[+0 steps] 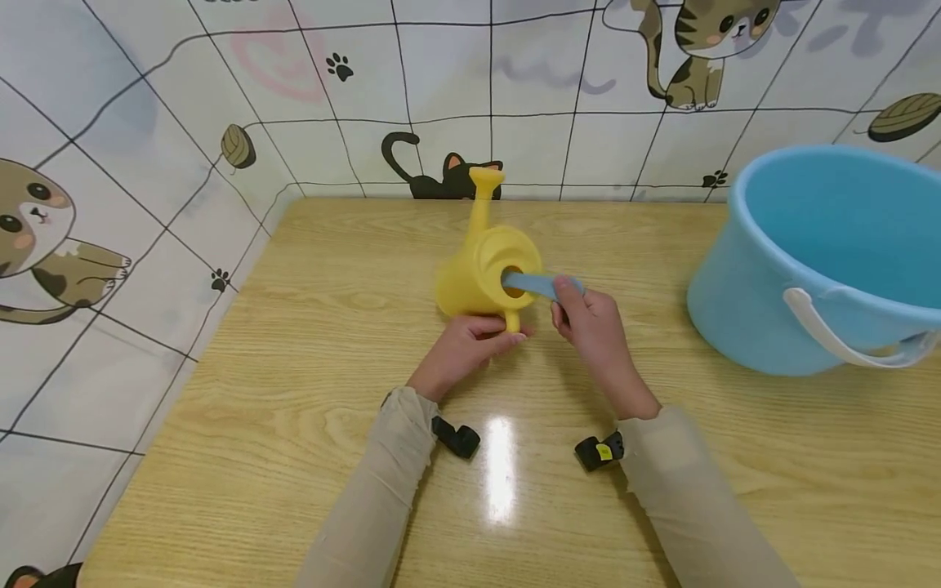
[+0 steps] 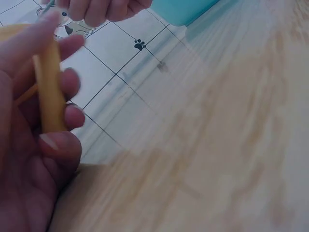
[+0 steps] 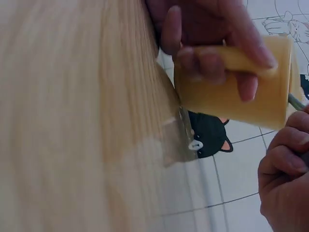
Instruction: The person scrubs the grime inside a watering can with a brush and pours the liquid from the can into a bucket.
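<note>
A yellow toy watering can [image 1: 459, 286] stands near the back of the table, its spout pointing toward the wall. My left hand [image 1: 470, 347] holds the can's handle [image 2: 49, 96], fingers wrapped round it in the left wrist view. My right hand [image 1: 591, 322] grips a light blue tool [image 1: 531, 283] by one end, thumb along its top. The tool's other end reaches into the round opening in the can's top and is hidden inside. In the right wrist view the can [image 3: 231, 99] appears between the left hand and the right hand [image 3: 287, 169].
A large light blue bucket [image 1: 779, 302] with a white handle [image 1: 831, 339] stands at the right of the wooden table [image 1: 294, 457]. A wall with cat drawings [image 1: 544, 90] closes off the back and left sides.
</note>
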A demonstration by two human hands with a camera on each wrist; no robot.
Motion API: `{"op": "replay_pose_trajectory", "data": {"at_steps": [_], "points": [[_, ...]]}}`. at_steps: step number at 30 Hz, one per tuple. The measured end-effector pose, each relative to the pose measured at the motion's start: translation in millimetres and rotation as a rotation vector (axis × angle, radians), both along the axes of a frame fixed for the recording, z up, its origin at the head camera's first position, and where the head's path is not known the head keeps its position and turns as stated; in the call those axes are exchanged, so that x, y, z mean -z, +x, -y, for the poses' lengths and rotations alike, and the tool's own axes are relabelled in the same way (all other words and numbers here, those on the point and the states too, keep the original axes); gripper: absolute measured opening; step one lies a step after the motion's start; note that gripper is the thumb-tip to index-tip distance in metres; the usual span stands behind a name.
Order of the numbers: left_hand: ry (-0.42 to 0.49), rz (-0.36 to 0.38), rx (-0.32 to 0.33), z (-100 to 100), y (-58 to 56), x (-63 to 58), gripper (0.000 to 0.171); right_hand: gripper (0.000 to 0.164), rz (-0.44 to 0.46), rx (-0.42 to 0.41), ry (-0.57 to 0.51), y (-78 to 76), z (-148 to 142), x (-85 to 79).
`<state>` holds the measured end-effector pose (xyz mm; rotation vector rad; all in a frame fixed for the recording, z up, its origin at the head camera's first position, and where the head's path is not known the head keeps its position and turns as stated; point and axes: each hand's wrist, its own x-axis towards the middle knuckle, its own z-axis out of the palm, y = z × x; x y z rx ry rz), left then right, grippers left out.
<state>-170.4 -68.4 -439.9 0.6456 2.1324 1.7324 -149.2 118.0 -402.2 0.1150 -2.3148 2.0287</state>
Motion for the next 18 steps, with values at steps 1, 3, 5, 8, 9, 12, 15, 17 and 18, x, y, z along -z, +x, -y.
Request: {"op": "replay_pose_trajectory", "data": {"at_steps": [1, 3, 5, 8, 9, 12, 15, 17, 18], "points": [[-0.013, -0.018, 0.006, 0, -1.8, 4.6, 0.029, 0.052, 0.009, -0.009, 0.021, 0.8, 1, 0.2], [-0.04, -0.041, 0.014, 0, -3.7, 9.5, 0.03, 0.053, 0.028, -0.025, 0.043, -0.5, 2, 5.6], [-0.056, -0.05, 0.025, -1, -3.9, 9.6, 0.03, 0.054, 0.041, -0.03, 0.006, -4.5, -2, 14.4], [-0.068, -0.043, 0.015, -1, -1.9, 4.3, 0.029, 0.054, 0.029, 0.011, -0.088, -9.8, -9, 28.2], [-0.072, -0.039, 0.009, -1, -0.3, -0.5, 0.028, 0.053, 0.017, 0.032, -0.115, -10.1, -10, 29.6], [-0.074, -0.038, -0.016, -2, -0.9, 0.2, 0.029, 0.052, -0.029, 0.103, -0.159, -11.3, -13, 37.5], [-0.077, -0.05, -0.033, -2, -1.3, 1.0, 0.032, 0.052, -0.058, 0.136, -0.142, -11.8, -13, 40.8], [-0.082, -0.058, -0.04, -2, -1.0, 1.3, 0.033, 0.052, -0.057, 0.137, -0.117, -11.7, -11, 40.6], [-0.086, -0.062, -0.042, -1, -0.7, 1.3, 0.033, 0.051, -0.05, 0.133, -0.107, -11.4, -10, 40.0]]}}
